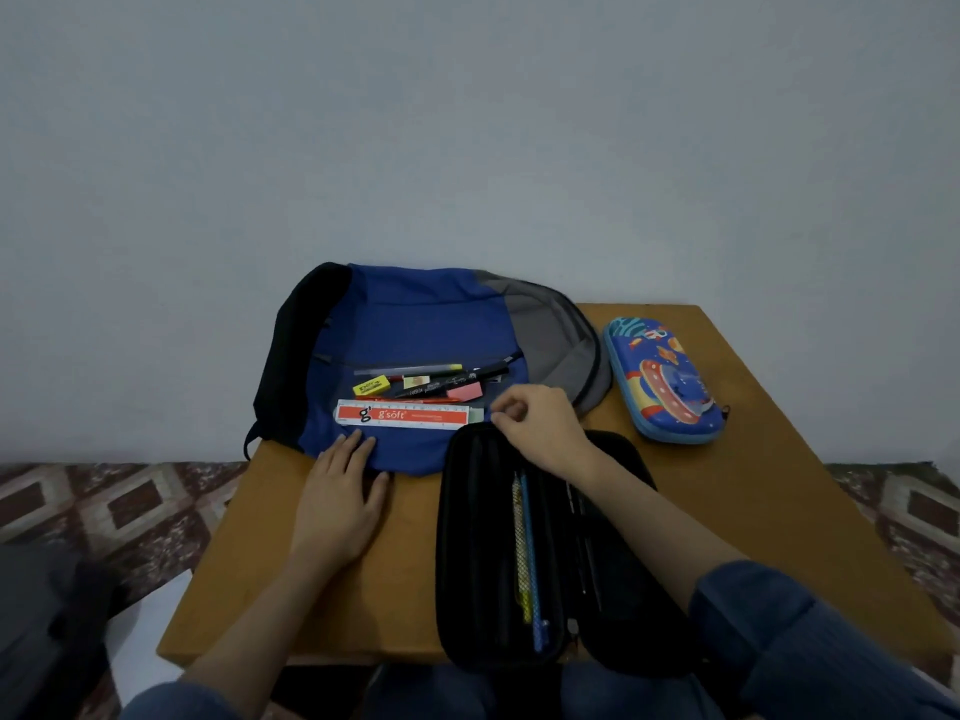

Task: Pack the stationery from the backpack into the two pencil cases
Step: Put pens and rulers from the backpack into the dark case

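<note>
The backpack (431, 314) lies flat at the back of the table (779, 485). Loose stationery rests on it: a ruler (410, 414) nearest me, and behind it a yellow eraser (371, 385), a pink eraser (466, 391) and markers (441, 385). My left hand (340, 504) lies flat with straight fingers, palm on the table and fingertips on the backpack's near edge. My right hand (535, 426) is curled, thumb and forefinger meeting at the ruler's right end; I cannot tell if they pinch it. The black case (478, 537) lies open before me with pencils (524, 537) inside. The blue case (665, 379) lies zipped at the right.
</note>
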A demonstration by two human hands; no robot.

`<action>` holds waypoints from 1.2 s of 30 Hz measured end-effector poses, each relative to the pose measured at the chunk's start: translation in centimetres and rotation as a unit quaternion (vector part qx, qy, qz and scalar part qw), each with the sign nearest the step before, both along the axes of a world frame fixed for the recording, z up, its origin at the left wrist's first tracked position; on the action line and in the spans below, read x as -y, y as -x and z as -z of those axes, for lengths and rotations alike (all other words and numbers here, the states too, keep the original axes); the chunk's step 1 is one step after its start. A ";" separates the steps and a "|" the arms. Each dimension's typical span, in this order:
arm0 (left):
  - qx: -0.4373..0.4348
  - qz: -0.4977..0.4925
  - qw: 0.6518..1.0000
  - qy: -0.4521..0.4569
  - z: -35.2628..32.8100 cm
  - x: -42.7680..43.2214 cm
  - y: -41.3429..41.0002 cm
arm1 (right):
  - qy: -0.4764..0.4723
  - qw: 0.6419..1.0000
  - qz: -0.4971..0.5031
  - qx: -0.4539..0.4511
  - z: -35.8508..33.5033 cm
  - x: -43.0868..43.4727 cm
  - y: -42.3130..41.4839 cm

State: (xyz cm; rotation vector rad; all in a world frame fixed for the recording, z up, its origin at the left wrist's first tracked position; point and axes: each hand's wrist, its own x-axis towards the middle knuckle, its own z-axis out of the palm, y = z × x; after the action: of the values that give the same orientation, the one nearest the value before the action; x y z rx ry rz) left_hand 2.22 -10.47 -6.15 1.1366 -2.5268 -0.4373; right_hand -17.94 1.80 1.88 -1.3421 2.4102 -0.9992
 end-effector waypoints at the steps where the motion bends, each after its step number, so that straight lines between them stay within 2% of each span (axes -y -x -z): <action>1: -0.004 0.000 1.000 0.000 -0.1 0.0 0.2 | 0.007 1.000 -0.009 -0.007 -0.1 0.9 -0.3; 5: -0.017 -0.005 1.000 -0.004 -0.1 0.1 0.2 | 0.008 0.998 -0.061 -0.033 0.0 5.4 -1.7; 11: -0.037 -0.015 0.999 -0.014 -0.1 0.0 0.1 | -0.090 0.984 -0.098 -0.122 1.3 10.6 -2.7; 18: -0.035 -0.014 0.999 -0.036 -0.1 0.2 -0.1 | -0.141 0.962 -0.123 -0.197 1.4 12.8 -2.6; 22: -0.032 -0.016 0.999 -0.040 0.0 0.1 -0.1 | -0.142 0.962 -0.125 -0.198 1.4 13.1 -2.8; 28: -0.032 -0.018 0.998 -0.042 -0.2 0.0 -0.1 | -0.075 0.974 -0.052 -0.205 1.0 14.6 -1.3; 36: -0.041 -0.015 0.998 -0.048 -0.2 -0.1 -0.2 | -0.196 0.966 -0.053 -0.160 2.6 16.7 1.5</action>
State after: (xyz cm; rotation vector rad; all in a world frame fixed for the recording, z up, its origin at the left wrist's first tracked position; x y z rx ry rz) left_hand 2.37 -10.42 -5.91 1.1663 -2.4383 -0.5916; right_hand -19.49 -14.90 -0.71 -1.5480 2.5414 -0.2658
